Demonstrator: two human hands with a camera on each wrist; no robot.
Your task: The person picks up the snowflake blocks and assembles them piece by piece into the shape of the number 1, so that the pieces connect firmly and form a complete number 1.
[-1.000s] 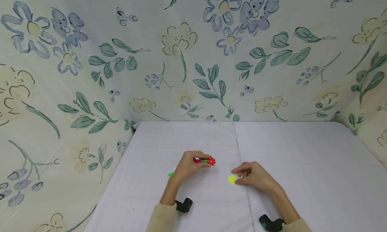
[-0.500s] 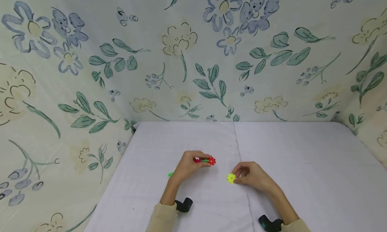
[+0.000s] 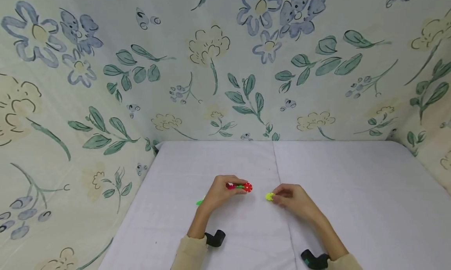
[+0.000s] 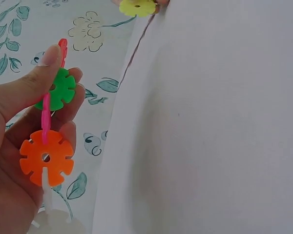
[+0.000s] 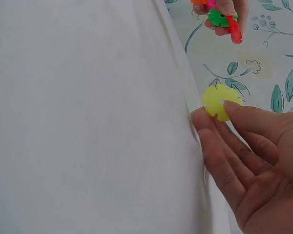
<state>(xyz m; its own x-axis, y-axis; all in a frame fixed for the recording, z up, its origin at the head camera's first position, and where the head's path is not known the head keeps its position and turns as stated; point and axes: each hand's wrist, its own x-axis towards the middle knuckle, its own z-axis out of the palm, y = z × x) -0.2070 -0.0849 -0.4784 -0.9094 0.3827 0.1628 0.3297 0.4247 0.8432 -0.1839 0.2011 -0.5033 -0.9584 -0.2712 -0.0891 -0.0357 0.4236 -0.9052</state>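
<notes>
My left hand (image 3: 222,192) pinches a chain of notched plastic discs that slot into one another. In the left wrist view the thumb presses on the green disc (image 4: 63,90). A red disc (image 3: 248,187) sticks out at the chain's right end; pink (image 4: 46,117), orange (image 4: 56,151) and white (image 4: 48,192) discs follow below the green one. My right hand (image 3: 297,201) pinches a single yellow notched disc (image 5: 216,100) between thumb and fingers. The yellow disc is apart from the chain, a short way right of the red one.
A white cloth (image 3: 197,160) with a long crease covers the table. Part of a green piece (image 3: 199,202) shows beside the left wrist. Black wrist cameras (image 3: 215,238) sit on both forearms. Floral fabric (image 3: 211,66) hangs behind and at the sides.
The right hand has raised the yellow disc a little away from me and turned it, so it now looks narrower. The left hand and its chain have barely moved.
</notes>
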